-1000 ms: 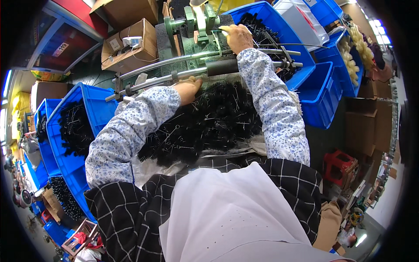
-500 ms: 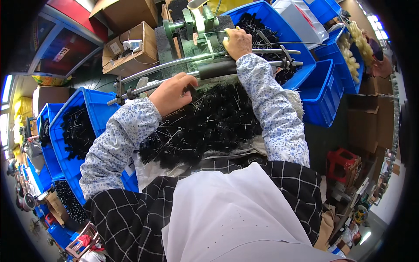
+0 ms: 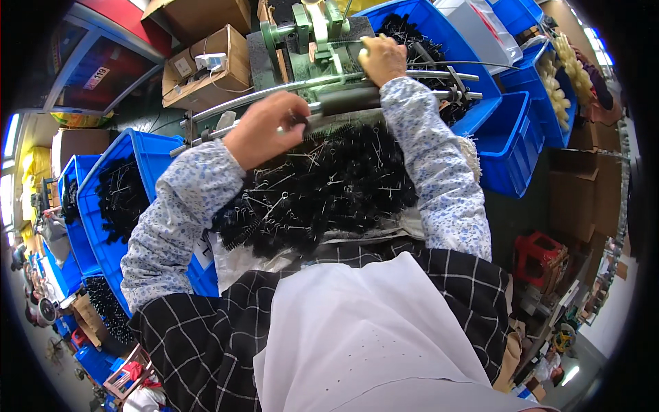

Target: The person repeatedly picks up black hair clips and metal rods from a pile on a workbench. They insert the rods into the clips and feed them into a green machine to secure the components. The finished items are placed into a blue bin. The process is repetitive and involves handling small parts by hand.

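A heap of black twisted-wire brushes with looped wire ends lies in front of me. Above its left part is my left hand, its fingers curled and slightly blurred. Something dark shows by the thumb, too unclear to name. My right hand is at the green machine, thumb and fingers pinched at the end of a thin dark brush that reaches to the machine's middle. Between the hands, a dark roller-like sleeve sits on a metal rail.
Blue bins with black brushes stand at the left and at the far right. Another blue bin is beside my right arm. A cardboard box stands left of the machine. A red stool is at the lower right.
My left hand has moved up and slightly left, away from the heap. My right hand has shifted slightly up and right, and a thin dark brush now shows beside its fingers.
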Demonstrator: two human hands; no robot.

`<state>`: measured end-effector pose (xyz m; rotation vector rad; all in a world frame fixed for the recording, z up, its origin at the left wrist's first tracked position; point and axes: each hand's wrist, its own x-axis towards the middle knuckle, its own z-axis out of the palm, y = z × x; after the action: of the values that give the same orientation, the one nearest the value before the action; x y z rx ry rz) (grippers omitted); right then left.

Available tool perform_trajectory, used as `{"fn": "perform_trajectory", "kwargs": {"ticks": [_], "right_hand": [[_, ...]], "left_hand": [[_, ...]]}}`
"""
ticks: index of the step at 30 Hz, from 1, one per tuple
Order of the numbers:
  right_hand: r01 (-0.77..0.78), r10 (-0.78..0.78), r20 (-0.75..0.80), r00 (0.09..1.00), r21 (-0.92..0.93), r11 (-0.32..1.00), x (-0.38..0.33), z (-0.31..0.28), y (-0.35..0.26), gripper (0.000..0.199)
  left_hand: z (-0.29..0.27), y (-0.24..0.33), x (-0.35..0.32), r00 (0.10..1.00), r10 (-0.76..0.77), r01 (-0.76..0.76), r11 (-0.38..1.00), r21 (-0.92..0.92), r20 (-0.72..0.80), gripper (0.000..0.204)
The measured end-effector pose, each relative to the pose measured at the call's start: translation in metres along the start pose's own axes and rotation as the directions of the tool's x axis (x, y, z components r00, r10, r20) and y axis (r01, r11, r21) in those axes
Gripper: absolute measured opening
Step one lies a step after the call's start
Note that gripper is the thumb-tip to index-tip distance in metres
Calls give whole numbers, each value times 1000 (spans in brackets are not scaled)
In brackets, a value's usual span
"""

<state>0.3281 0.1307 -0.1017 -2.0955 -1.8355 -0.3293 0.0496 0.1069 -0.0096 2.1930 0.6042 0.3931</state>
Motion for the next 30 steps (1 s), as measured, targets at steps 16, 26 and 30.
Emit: {"fn": "perform_trajectory", "kwargs": {"ticks": [16,26,30], "right_hand": [[-18,18,23,1000,-39,999,11,-66,61,36],[-3,-37,99,994,374,928,-32,-60,-18,22],[14,-11,48,999,-70,997,-7,-23,0,20]], "left_hand": [[24,-11,27,994,-5,-26,957,-290,-107,19],[42,1,33,977,-77,51,990,-131,-201,20],[80,-25,29,973,-41,12,992,129,226,31]]}}
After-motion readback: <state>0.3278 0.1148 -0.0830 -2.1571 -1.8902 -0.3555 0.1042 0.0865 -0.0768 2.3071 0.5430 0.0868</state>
